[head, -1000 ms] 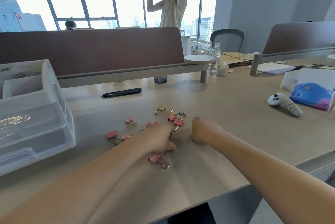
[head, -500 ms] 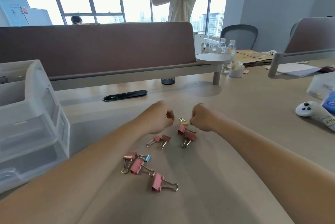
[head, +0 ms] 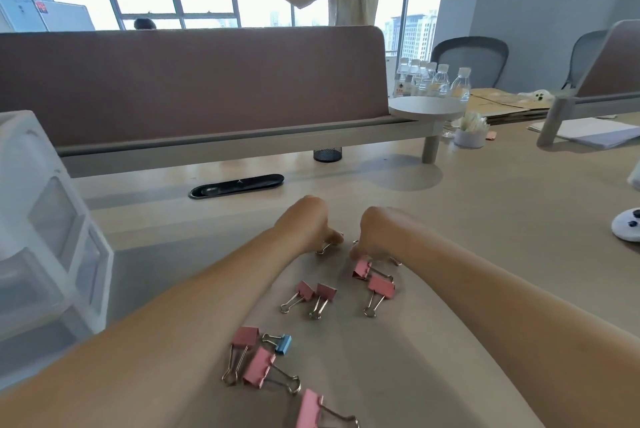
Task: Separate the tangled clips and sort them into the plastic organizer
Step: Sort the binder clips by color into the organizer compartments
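The left hand [head: 304, 225], the one nearer the plastic organizer [head: 52, 219] standing well off to the left, pinched a clip [head: 325, 248] by its wire handle; the right hand [head: 379, 232] gripped the linked pink clips [head: 374, 277] just beside it.

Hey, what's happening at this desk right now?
A person is untangling binder clips on the desk. The left hand and right hand each pinch the wires of a small tangle of clips between them, mostly hidden by the fingers. Several pink binder clips and one blue clip lie loose nearer the person. The plastic organizer stands at the left, untouched.
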Action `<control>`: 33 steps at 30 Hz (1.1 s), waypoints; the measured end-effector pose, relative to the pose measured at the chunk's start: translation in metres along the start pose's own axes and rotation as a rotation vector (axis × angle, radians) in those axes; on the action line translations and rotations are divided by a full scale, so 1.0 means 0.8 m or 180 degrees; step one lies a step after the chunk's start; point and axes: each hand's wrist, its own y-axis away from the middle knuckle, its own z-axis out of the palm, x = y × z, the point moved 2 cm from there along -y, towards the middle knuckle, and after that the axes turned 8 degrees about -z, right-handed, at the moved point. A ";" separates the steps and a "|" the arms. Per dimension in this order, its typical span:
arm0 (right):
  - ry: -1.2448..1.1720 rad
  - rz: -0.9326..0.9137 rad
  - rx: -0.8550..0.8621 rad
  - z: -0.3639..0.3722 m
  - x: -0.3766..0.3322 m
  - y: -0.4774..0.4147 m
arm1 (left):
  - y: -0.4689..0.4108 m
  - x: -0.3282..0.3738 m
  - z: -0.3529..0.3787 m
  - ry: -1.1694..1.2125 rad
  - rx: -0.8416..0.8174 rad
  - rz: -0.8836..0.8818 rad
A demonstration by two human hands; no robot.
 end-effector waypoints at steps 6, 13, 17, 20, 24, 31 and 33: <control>-0.0144 0.0018 0.0048 0.001 -0.001 -0.002 | 0.003 -0.001 0.006 0.0125 -0.0020 -0.0037; -0.0658 -0.0063 0.0601 -0.011 0.003 0.017 | 0.036 -0.014 -0.006 0.0688 -0.0074 0.0067; -0.1098 -0.0331 0.0716 -0.033 -0.019 0.048 | 0.086 -0.036 -0.047 0.0886 0.0130 0.0206; -0.1207 -0.0827 0.0740 -0.054 -0.050 0.080 | 0.135 -0.057 -0.088 0.0899 0.0261 0.0210; -0.1212 -0.1252 0.0910 -0.086 -0.111 0.126 | 0.193 -0.085 -0.150 0.0834 0.0506 0.0080; -0.1397 -0.1817 0.1101 -0.153 -0.228 0.179 | 0.275 -0.173 -0.280 0.0804 0.1256 -0.0125; -0.1463 -0.2010 0.1134 -0.168 -0.262 0.184 | 0.289 -0.208 -0.311 0.0656 0.1462 -0.0267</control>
